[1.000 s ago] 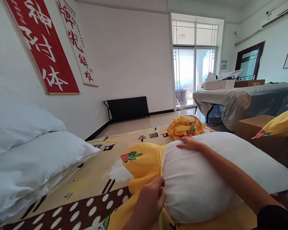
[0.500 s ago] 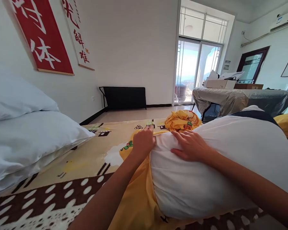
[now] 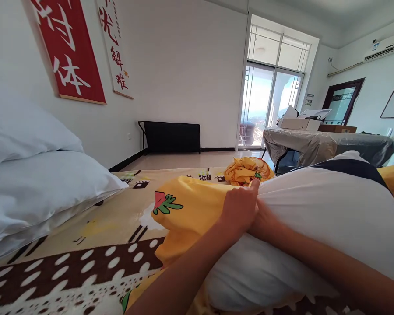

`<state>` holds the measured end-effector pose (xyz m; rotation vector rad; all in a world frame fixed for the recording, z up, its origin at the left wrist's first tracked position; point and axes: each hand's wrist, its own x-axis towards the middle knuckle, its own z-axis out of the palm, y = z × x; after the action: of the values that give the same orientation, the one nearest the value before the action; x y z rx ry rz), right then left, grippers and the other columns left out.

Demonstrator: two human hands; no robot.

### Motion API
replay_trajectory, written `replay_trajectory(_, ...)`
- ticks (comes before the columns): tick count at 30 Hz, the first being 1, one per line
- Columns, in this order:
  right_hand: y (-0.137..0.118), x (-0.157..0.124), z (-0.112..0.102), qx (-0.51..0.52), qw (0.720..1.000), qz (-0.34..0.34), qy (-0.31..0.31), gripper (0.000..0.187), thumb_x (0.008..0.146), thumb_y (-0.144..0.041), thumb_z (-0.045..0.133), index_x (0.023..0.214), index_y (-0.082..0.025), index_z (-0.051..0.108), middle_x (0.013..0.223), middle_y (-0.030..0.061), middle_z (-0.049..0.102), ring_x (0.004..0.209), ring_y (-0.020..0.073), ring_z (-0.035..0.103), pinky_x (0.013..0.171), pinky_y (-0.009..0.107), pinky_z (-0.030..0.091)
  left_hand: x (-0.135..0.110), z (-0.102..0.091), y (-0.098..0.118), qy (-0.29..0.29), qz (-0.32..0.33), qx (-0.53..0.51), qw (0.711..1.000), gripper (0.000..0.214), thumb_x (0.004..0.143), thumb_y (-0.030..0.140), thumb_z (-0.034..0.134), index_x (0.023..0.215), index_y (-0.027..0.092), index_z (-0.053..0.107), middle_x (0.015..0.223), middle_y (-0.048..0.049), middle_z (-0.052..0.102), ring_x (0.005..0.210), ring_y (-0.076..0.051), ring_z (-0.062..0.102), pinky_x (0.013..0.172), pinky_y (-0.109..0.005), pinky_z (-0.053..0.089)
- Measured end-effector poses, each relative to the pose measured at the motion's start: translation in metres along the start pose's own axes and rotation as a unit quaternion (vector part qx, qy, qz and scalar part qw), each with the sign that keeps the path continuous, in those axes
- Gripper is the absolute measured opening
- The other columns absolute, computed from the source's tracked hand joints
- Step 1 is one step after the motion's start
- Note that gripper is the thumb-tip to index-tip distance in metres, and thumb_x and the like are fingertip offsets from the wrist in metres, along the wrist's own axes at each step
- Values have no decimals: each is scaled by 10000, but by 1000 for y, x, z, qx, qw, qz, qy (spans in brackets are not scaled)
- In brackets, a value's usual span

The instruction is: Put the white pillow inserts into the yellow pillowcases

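Note:
A plump white pillow [image 3: 318, 210] lies on the bed at the right, its left end inside a yellow pillowcase [image 3: 200, 199] with a printed red and green motif. My left hand [image 3: 239, 206] is closed on the pillowcase's edge, over the upper side of the pillow. Against it, partly behind, my right hand [image 3: 264, 218] rests at the white pillow; its fingers are mostly hidden by the left hand. Just beyond both hands sits a crumpled bundle of yellow cloth [image 3: 244, 169].
The bed has a beige and brown patterned blanket [image 3: 113, 225]. Stacked white pillows [image 3: 42, 188] are at the left. Past the bed, a black folded panel [image 3: 172, 137] leans by the wall, and a plastic-covered table [image 3: 328, 142] with boxes stands near glass doors [image 3: 271, 103].
My left hand has moved right, drawing the yellow pillowcase over the left end of the pillow. My hands, apart before, now touch. The view has tilted up slightly.

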<state>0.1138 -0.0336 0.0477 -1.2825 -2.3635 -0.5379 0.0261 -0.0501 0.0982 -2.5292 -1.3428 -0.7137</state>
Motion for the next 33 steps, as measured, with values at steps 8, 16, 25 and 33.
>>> replay_trajectory(8, 90, -43, -97, 25, 999, -20, -29, 590, 851, -512, 532, 1381, -276, 421, 1397, 59, 475, 1289, 258, 415, 1052, 424, 340, -3, 1, -44, 33, -82, -126, 988, 158, 771, 141, 431, 892, 236, 468, 587, 15, 536, 587, -194, 535, 539, -272, 292)
replay_trajectory(16, 80, 2, -74, -93, 989, 94, -72, 198, 872, -315, 491, 940, -197, 636, 953, 73, 690, 893, 236, 628, 703, 295, 401, 19, -9, -30, 96, -96, -199, 971, 157, 759, 124, 432, 871, 231, 457, 556, 45, 437, 551, -160, 458, 561, -256, 306)
replay_trajectory(25, 71, 90, -74, -79, 984, 160, -6, 332, 920, -350, 394, 954, -103, 613, 899, 132, 661, 883, 234, 620, 730, 311, 391, 40, -25, -75, 104, -115, 77, 985, 310, 877, 158, 315, 1145, 184, 470, 974, -92, 634, 828, -232, 584, 650, -303, 393)
replay_trajectory(33, 36, 22, 76, -19, 995, 69, -72, 437, 904, -370, 498, 1257, -116, 532, 1333, 192, 523, 1257, 278, 463, 996, 400, 372, -88, 94, -159, -35, -97, 101, 990, 454, 870, 124, 345, 1305, 108, 470, 1402, -169, 453, 1287, -247, 421, 1041, -397, 337)
